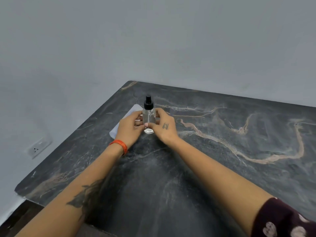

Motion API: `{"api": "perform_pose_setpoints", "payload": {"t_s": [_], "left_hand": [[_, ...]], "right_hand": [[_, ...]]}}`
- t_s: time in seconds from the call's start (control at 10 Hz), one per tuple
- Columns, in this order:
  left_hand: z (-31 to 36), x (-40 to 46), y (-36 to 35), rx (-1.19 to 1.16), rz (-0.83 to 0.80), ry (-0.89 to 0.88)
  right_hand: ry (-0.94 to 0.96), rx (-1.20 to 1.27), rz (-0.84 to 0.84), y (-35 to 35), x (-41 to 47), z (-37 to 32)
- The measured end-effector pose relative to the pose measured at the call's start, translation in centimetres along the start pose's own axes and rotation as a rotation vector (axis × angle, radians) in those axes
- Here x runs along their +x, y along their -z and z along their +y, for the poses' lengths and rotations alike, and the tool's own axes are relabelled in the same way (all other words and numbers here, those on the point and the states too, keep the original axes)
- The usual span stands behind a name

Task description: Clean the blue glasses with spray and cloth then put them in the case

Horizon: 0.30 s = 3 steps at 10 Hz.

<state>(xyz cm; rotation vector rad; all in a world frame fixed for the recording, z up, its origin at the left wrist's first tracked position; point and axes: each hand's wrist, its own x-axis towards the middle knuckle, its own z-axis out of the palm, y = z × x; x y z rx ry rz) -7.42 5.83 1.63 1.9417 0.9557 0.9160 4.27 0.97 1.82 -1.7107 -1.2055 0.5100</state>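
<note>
Clear spray bottle (pixel 149 117) with black pump cap is standing upright on the dark marble worktop (pixel 222 151), toward its far left corner. Both hands are closing on it: left hand (pixel 130 128) curling fingers round the left side of the body, right hand (pixel 163 125) curling round the right side, thumb tips meeting low at the front. So each grip is holding the bottle, narrow, wrapped on the clear wall; cap left free, likely so the pump can be pressed or the bottle lifted without tipping. Two-handed hold is probably steadying a light, tall bottle on a small base. Pale cloth (pixel 126 119) is lying flat just behind and left of the left hand, partly hidden, touching the worktop, kept close for wiping. Blue glasses and case are not showing anywhere in view. Orange bangles (pixel 120 146) are sitting on the left wrist. Wall socket (pixel 38 147) is showing on the grey wall at left. Judging: task barely started.
</note>
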Motion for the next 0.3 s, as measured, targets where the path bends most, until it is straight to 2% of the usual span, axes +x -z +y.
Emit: {"api": "perform_pose_setpoints", "payload": {"t_s": [0.2, 0.3], "left_hand": [[1.0, -0.1, 0.5, -0.026, -0.077, 0.079], [1.9, -1.2, 0.7, -0.021, 0.03, 0.148]], "right_hand": [[-0.006, -0.047, -0.015, 0.0, -0.8, -1.1], [-0.076, -0.031, -0.009, 0.2, -1.3, -1.7]]}}
